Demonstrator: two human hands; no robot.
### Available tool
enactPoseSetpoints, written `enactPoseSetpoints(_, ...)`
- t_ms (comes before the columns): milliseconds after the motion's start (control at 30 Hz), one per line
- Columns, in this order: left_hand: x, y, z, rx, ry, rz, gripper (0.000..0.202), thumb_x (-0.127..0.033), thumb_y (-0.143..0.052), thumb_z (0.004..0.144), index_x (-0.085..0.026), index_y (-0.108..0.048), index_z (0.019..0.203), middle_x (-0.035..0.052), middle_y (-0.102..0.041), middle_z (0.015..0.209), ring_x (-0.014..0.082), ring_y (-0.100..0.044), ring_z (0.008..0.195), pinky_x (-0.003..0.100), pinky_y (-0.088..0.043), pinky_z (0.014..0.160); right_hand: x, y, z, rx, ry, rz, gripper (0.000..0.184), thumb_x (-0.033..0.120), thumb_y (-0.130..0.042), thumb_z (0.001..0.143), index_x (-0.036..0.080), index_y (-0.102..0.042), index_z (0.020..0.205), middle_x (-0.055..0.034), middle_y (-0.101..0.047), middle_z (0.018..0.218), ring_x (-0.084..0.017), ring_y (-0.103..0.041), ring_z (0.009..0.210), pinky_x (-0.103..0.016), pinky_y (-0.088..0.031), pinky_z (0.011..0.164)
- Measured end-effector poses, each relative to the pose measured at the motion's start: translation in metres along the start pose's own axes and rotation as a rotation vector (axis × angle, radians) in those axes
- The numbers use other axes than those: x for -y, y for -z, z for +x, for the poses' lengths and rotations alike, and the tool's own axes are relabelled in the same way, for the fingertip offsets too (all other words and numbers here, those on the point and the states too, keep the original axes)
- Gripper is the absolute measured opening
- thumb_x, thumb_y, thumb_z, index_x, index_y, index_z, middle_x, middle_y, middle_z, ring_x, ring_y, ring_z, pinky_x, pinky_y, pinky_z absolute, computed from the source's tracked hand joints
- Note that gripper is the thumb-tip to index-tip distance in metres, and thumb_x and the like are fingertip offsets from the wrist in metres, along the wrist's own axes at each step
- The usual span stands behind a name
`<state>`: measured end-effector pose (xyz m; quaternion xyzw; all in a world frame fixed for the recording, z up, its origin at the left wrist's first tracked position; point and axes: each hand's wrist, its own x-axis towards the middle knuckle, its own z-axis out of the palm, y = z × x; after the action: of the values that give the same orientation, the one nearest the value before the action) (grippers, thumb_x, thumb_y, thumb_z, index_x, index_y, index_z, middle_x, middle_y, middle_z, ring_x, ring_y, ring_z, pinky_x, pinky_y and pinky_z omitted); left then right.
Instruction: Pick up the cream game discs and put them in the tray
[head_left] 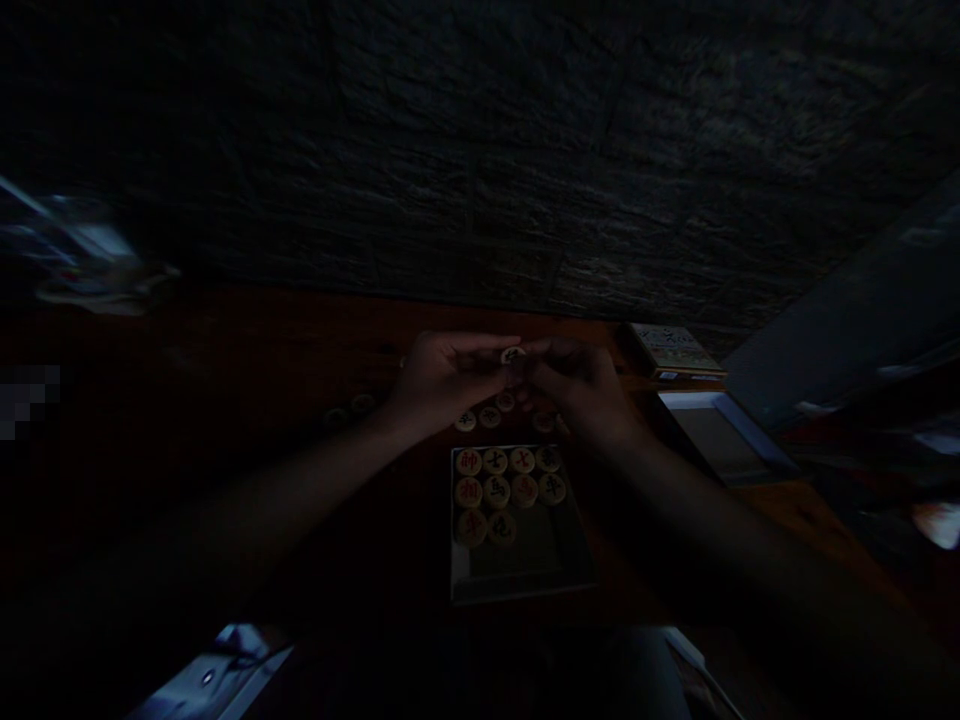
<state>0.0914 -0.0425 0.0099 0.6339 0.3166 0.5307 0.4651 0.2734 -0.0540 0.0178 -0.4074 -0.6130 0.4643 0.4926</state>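
Note:
A round wooden Chinese chess piece (513, 355) with a dark character is held up above the table between my two hands. My left hand (448, 378) pinches it from the left with thumb and forefinger. From the right, my right hand (576, 382) has its fingers closed at the piece's other edge, partly in shadow. Below the hands, a shallow square box (517, 585) holds rows of similar pieces with red or black characters, such as a red-marked piece (470, 461). Loose pieces, one of them a black-marked piece (465, 421), lie between the hands and the box.
More loose pieces (363, 403) lie left of my left forearm. At the right stand a printed box (673, 350) and an open pale-rimmed tray (724, 435). A rough stone wall (465, 190) rises behind the wooden table (300, 330). The scene is very dark.

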Motion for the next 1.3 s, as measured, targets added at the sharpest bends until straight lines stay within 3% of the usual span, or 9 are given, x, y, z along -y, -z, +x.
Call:
enactPoseSetpoints(233, 0.005, 0.003, -0.001, 0.077, -0.016, 0.037, 0.040, -0.030, -0.087, 0.077, -0.018, -0.080, 0.115, 0.0106, -0.083, 0.102, 0.0235, -0.080, 0.083, 0.033, -0.066, 0.073, -0.002, 0.001, 0.000, -0.022, -0.051, 0.009, 0.033, 0.047, -0.085, 0.079, 0.017, -0.077, 0.087, -0.0040, -0.074, 0.069, -0.012, -0.065, 0.054, -0.021, -0.048, 0.044)
enactPoseSetpoints(367, 0.004, 0.003, 0.001, 0.053, -0.014, 0.037, 0.042, -0.031, -0.086, 0.077, -0.017, -0.079, 0.116, 0.0109, -0.083, 0.103, 0.0233, -0.080, 0.082, 0.035, -0.067, 0.074, 0.001, 0.000, 0.001, -0.012, -0.056, 0.048, 0.026, 0.042, -0.080, 0.084, 0.017, -0.078, 0.089, -0.0038, -0.075, 0.071, -0.013, -0.067, 0.057, -0.022, -0.053, 0.051)
enactPoseSetpoints(500, 0.001, 0.003, 0.002, -0.001, -0.027, 0.037, 0.031, -0.031, -0.081, 0.082, -0.018, -0.081, 0.110, 0.0103, -0.082, 0.105, 0.0240, -0.080, 0.088, 0.036, -0.067, 0.080, 0.002, 0.000, 0.001, 0.003, -0.017, 0.053, 0.026, 0.041, -0.080, 0.083, 0.016, -0.079, 0.093, -0.0048, -0.076, 0.075, -0.015, -0.070, 0.062, -0.025, -0.057, 0.056)
enactPoseSetpoints(600, -0.002, 0.003, 0.001, -0.013, -0.049, 0.088, 0.023, -0.028, -0.076, 0.086, -0.019, -0.082, 0.106, 0.0085, -0.083, 0.103, 0.0228, -0.080, 0.089, 0.034, -0.066, 0.080, 0.002, 0.000, -0.001, 0.006, -0.034, -0.022, 0.030, 0.044, -0.080, 0.084, 0.017, -0.079, 0.095, -0.0043, -0.076, 0.072, -0.015, -0.070, 0.060, -0.023, -0.055, 0.052)
enactPoseSetpoints(733, -0.003, 0.001, -0.001, 0.007, -0.076, 0.155, 0.020, -0.027, -0.071, 0.089, -0.020, -0.082, 0.104, 0.0067, -0.083, 0.096, 0.0210, -0.080, 0.084, 0.032, -0.065, 0.076, 0.006, -0.002, -0.002, -0.027, -0.050, -0.080, 0.037, 0.052, -0.080, 0.082, 0.016, -0.075, 0.078, -0.0042, -0.073, 0.065, -0.012, -0.063, 0.049, -0.019, -0.045, 0.040)
enactPoseSetpoints(933, 0.000, 0.000, -0.002, 0.052, -0.079, 0.147, 0.026, -0.027, -0.080, 0.082, -0.018, -0.081, 0.106, 0.0082, -0.083, 0.097, 0.0214, -0.079, 0.082, 0.031, -0.064, 0.074, 0.008, -0.005, -0.002, -0.023, -0.005, -0.060, 0.043, 0.057, -0.080, 0.081, 0.016, -0.072, 0.074, -0.0025, -0.069, 0.059, -0.011, -0.062, 0.047, -0.019, -0.046, 0.041)
enactPoseSetpoints(1100, 0.001, 0.000, -0.003, 0.048, -0.071, 0.142, 0.032, -0.022, -0.085, 0.075, -0.019, -0.081, 0.107, 0.0085, -0.082, 0.103, 0.0231, -0.079, 0.090, 0.031, -0.064, 0.079, 0.004, -0.001, -0.003, -0.025, -0.092, -0.054, 0.041, 0.055, -0.087, 0.074, 0.017, -0.073, 0.077, -0.0004, -0.068, 0.060, -0.009, -0.054, 0.042, -0.018, -0.037, 0.034)
enactPoseSetpoints(1300, 0.004, 0.002, 0.000, 0.053, -0.010, 0.042, 0.041, -0.029, -0.088, 0.075, -0.019, -0.080, 0.113, 0.0104, -0.082, 0.106, 0.0258, -0.080, 0.091, 0.038, -0.066, 0.082, 0.010, 0.000, -0.001, 0.017, -0.069, 0.011, 0.036, 0.051, -0.085, 0.077, 0.016, -0.077, 0.081, -0.0022, -0.071, 0.068, -0.011, -0.062, 0.055, -0.022, -0.049, 0.051)
